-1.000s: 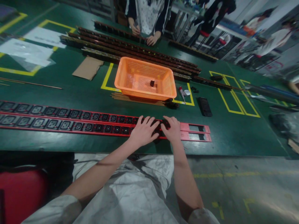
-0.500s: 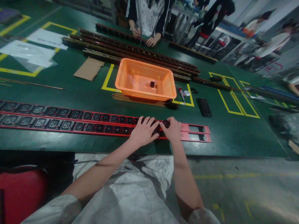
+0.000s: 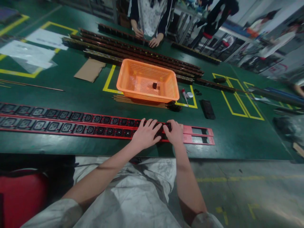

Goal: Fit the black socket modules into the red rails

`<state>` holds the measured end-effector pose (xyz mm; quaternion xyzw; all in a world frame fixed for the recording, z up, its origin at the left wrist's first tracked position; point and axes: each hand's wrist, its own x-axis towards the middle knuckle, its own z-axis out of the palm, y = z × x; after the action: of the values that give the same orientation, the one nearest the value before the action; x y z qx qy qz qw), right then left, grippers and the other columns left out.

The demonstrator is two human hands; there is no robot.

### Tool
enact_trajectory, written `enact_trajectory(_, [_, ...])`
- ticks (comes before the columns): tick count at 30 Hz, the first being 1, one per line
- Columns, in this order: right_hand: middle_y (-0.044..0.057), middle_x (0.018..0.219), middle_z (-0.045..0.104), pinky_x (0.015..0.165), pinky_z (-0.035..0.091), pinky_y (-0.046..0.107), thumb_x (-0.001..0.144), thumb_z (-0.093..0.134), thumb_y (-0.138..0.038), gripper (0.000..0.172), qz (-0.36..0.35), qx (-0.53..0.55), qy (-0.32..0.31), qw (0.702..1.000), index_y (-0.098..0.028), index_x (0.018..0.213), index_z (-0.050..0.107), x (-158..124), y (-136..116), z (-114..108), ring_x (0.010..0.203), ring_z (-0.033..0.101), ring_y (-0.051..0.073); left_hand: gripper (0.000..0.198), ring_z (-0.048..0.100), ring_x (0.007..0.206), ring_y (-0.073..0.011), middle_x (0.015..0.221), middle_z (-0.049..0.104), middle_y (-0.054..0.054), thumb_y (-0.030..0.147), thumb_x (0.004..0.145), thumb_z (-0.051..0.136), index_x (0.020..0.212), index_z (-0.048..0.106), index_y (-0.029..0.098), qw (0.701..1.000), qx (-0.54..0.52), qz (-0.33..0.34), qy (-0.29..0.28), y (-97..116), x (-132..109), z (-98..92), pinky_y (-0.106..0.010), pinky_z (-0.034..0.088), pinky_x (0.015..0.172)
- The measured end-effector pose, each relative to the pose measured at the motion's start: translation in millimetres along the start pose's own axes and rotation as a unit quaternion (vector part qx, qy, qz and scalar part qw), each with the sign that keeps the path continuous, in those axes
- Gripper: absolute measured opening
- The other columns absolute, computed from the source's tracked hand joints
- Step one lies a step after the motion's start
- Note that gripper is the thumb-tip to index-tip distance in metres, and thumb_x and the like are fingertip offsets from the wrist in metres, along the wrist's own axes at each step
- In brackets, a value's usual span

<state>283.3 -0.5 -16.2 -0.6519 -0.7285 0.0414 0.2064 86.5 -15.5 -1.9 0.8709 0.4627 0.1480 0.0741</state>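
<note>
Two long red socket strips (image 3: 111, 126) lie side by side along the near part of the table, lined with black outlet sockets (image 3: 67, 127). My left hand (image 3: 145, 136) rests across both strips with its fingers spread, covering some of the sockets. Just right of it, my right hand (image 3: 175, 133) has thumb and fingers closed around a small black socket (image 3: 168, 125) at the far strip. The fingers partly hide that socket, and I cannot tell how deep it sits in the strip. Beyond my hands, the bare red strip ends (image 3: 199, 135) show rectangular cutouts.
An orange basket (image 3: 148, 95) holding one small black part (image 3: 154, 85) stands behind the strips. A screwdriver (image 3: 184, 95) and a black phone-like slab (image 3: 208, 109) lie to its right. Dark long strips (image 3: 142, 53) lie farther back, where a co-worker's hands (image 3: 154, 42) work. Cardboard (image 3: 90, 69) lies left.
My right hand has shifted very slightly at the black socket, its fingers lowering a little over it. My left hand stays in place on the strips.
</note>
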Motion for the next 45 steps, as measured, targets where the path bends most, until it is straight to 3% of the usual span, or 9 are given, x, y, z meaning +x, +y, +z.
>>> enact_trajectory(4, [0.006, 0.092, 0.072, 0.085, 0.035, 0.039, 0.090, 0.053, -0.033, 0.012, 0.010, -0.001, 0.013, 1.000, -0.024, 0.093, 0.060, 0.1, 1.7, 1.6, 0.088, 0.062, 0.025, 0.056, 0.045, 0.137, -0.0322, 0.150, 0.053, -0.010, 0.051, 0.096, 0.049, 0.146, 0.050, 0.025, 1.000, -0.004, 0.000, -0.002, -0.3, -0.1, 0.4, -0.057, 0.029, 0.118])
enact_trajectory(14, [0.004, 0.081, 0.069, 0.083, 0.035, 0.038, 0.087, 0.058, -0.038, 0.016, 0.023, -0.005, 0.015, 1.000, -0.023, 0.087, 0.062, 1.4, 2.1, 3.8, 0.080, 0.060, 0.023, 0.057, 0.045, 0.137, -0.0326, 0.151, 0.052, -0.010, 0.052, 0.096, 0.049, 0.146, 0.050, 0.025, 1.000, -0.001, 0.002, -0.002, -0.5, -0.2, 1.8, -0.057, 0.029, 0.118])
enact_trajectory(21, [0.005, 0.087, 0.071, 0.085, 0.035, 0.038, 0.090, 0.053, -0.035, 0.017, 0.022, 0.006, 0.009, 1.000, -0.022, 0.092, 0.063, 1.3, 2.6, 1.9, 0.082, 0.061, 0.023, 0.057, 0.045, 0.137, -0.0323, 0.151, 0.052, -0.010, 0.052, 0.096, 0.049, 0.147, 0.049, 0.025, 1.000, -0.001, 0.001, -0.008, -0.3, 0.6, 0.9, -0.057, 0.029, 0.118])
enact_trajectory(27, [0.003, 0.076, 0.066, 0.084, 0.036, 0.037, 0.091, 0.057, -0.043, 0.022, 0.033, 0.011, 0.009, 0.999, -0.022, 0.092, 0.061, 0.0, 3.0, 1.1, 0.078, 0.058, 0.023, 0.057, 0.045, 0.138, -0.0323, 0.151, 0.052, -0.010, 0.052, 0.096, 0.049, 0.146, 0.049, 0.024, 1.000, 0.002, -0.001, -0.010, 0.2, 0.4, 0.5, -0.056, 0.028, 0.119])
enact_trajectory(32, [0.002, 0.075, 0.065, 0.084, 0.033, 0.036, 0.095, 0.049, -0.034, 0.019, 0.014, 0.015, 0.012, 1.000, -0.022, 0.085, 0.061, 1.5, 6.3, 3.0, 0.077, 0.057, 0.020, 0.058, 0.045, 0.138, -0.0326, 0.151, 0.052, -0.011, 0.053, 0.096, 0.049, 0.146, 0.050, 0.024, 1.000, 0.003, 0.001, -0.006, -0.1, 0.2, 2.2, -0.057, 0.030, 0.118])
enact_trajectory(36, [-0.001, 0.066, 0.057, 0.082, 0.033, 0.035, 0.092, 0.053, -0.036, 0.018, 0.023, 0.015, 0.010, 1.000, -0.023, 0.084, 0.062, 2.3, 7.0, 3.5, 0.074, 0.056, 0.020, 0.057, 0.045, 0.138, -0.0325, 0.151, 0.052, -0.010, 0.053, 0.096, 0.050, 0.146, 0.050, 0.025, 1.000, 0.003, -0.001, -0.007, -0.2, 0.3, 2.0, -0.057, 0.030, 0.118])
enact_trajectory(42, [0.002, 0.080, 0.067, 0.087, 0.033, 0.037, 0.089, 0.055, -0.033, 0.014, 0.046, 0.020, 0.018, 0.999, -0.023, 0.088, 0.064, 2.8, 3.7, 3.6, 0.084, 0.060, 0.021, 0.057, 0.044, 0.138, -0.0319, 0.151, 0.052, -0.010, 0.052, 0.097, 0.048, 0.147, 0.049, 0.025, 1.000, 0.003, -0.002, -0.011, 0.0, -0.1, -0.3, -0.056, 0.029, 0.118])
enact_trajectory(45, [-0.001, 0.071, 0.062, 0.085, 0.036, 0.037, 0.086, 0.057, -0.036, 0.015, 0.060, 0.052, 0.026, 0.996, -0.023, 0.091, 0.063, 3.8, 6.5, 5.3, 0.078, 0.059, 0.021, 0.057, 0.045, 0.138, -0.0318, 0.152, 0.052, -0.011, 0.052, 0.097, 0.048, 0.147, 0.050, 0.025, 1.000, 0.002, -0.002, -0.013, -0.1, -0.3, 0.0, -0.056, 0.029, 0.119])
